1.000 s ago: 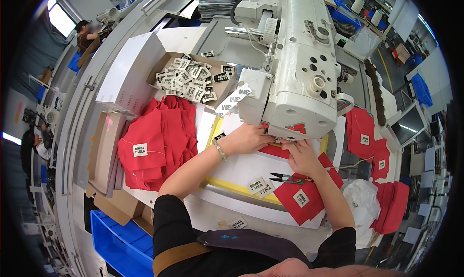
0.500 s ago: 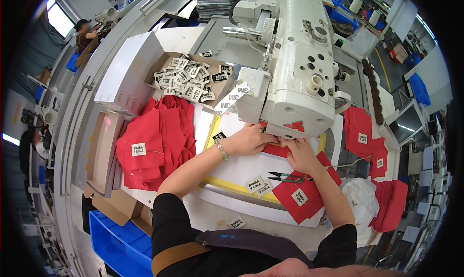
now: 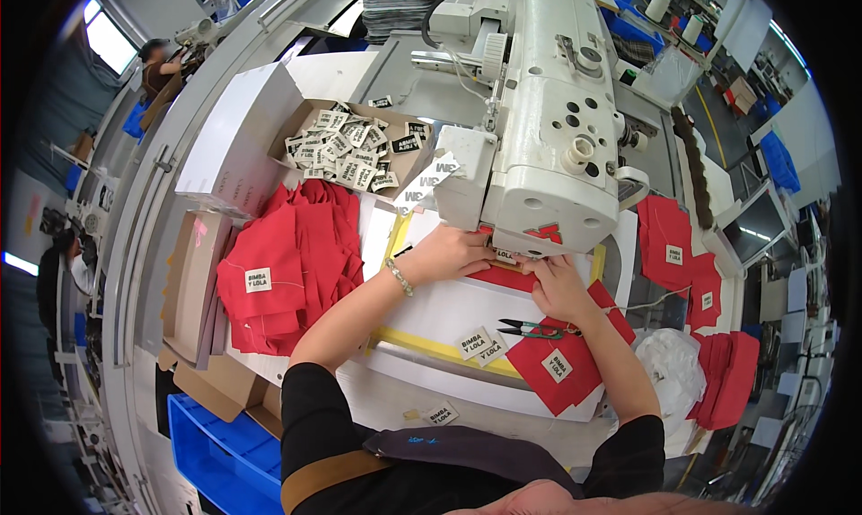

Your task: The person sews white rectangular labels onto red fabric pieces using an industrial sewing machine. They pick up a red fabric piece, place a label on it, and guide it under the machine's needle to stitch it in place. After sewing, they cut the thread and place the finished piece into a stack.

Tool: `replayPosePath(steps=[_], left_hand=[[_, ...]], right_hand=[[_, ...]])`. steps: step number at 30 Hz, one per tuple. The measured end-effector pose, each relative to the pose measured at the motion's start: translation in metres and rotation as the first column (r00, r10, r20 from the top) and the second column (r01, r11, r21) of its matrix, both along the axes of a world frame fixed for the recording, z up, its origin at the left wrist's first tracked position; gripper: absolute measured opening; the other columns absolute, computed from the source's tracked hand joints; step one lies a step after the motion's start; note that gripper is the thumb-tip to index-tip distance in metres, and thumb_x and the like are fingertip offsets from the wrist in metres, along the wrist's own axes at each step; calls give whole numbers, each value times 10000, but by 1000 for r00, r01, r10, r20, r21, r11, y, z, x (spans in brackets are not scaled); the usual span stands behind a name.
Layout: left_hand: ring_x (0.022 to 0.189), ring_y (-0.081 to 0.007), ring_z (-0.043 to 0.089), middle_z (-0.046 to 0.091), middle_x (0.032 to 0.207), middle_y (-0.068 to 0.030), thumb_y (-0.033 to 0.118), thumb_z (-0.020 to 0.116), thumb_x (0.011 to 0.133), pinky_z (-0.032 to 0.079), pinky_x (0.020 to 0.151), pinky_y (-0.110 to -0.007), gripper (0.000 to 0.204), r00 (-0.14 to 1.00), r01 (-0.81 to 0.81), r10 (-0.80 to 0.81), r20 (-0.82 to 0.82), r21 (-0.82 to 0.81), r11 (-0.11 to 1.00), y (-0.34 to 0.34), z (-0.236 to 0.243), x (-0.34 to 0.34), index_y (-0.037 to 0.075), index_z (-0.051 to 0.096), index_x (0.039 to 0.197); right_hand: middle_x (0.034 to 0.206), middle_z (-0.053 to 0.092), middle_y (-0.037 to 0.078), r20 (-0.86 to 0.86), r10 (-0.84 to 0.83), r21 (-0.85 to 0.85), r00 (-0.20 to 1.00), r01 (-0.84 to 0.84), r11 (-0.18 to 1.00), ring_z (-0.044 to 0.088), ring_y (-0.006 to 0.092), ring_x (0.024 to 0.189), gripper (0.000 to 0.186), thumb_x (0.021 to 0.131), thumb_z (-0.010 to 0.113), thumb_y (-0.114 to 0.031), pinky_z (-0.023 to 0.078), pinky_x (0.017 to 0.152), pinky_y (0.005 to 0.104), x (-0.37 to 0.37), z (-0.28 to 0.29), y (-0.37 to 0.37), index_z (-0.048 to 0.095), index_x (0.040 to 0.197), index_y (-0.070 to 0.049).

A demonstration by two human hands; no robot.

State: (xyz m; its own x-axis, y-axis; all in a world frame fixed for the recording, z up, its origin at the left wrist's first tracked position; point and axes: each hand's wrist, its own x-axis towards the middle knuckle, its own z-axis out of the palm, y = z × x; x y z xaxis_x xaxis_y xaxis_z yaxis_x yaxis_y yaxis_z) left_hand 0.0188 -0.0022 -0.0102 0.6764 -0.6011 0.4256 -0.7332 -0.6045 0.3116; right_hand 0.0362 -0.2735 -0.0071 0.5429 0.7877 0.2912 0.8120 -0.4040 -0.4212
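Note:
My left hand (image 3: pixel 442 256) is under the white sewing machine head (image 3: pixel 557 192), fingertips bent onto a red fabric piece (image 3: pixel 501 278). A light label with dark print (image 3: pixel 505 255) shows on that piece between my hands. My right hand (image 3: pixel 561 286) grips the label's right edge with curled thumb and fingers. Black-and-green thread snips (image 3: pixel 530 330) lie below the hands, on another red labelled piece (image 3: pixel 548 385) beside two loose labels (image 3: pixel 476 343).
Left are a red fabric pile (image 3: pixel 319 264), a cardboard box (image 3: pixel 301 115) of labels, a white box (image 3: pixel 229 138) and a blue bin (image 3: pixel 215 443). Right are red pieces (image 3: pixel 723 380) and a white plastic bag (image 3: pixel 669 380). A co-worker (image 3: pixel 160 79) sits at upper left.
My left hand has shifted slightly left and up, and the label beneath the machine head now shows between my fingers. My right hand has barely moved.

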Motion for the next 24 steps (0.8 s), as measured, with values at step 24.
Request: replayPosePath(steps=[24], left_hand=[[1102, -197, 572, 664, 1124, 44, 210, 669, 837, 440, 898, -419, 313, 999, -25, 21, 29, 132, 991, -13, -6, -6, 258, 682, 1146]], right_hand=[[1082, 673, 29, 125, 9, 15, 992, -11, 1000, 559, 242, 1068, 244, 749, 634, -98, 400, 917, 417, -2, 3, 2, 589, 989, -90]])
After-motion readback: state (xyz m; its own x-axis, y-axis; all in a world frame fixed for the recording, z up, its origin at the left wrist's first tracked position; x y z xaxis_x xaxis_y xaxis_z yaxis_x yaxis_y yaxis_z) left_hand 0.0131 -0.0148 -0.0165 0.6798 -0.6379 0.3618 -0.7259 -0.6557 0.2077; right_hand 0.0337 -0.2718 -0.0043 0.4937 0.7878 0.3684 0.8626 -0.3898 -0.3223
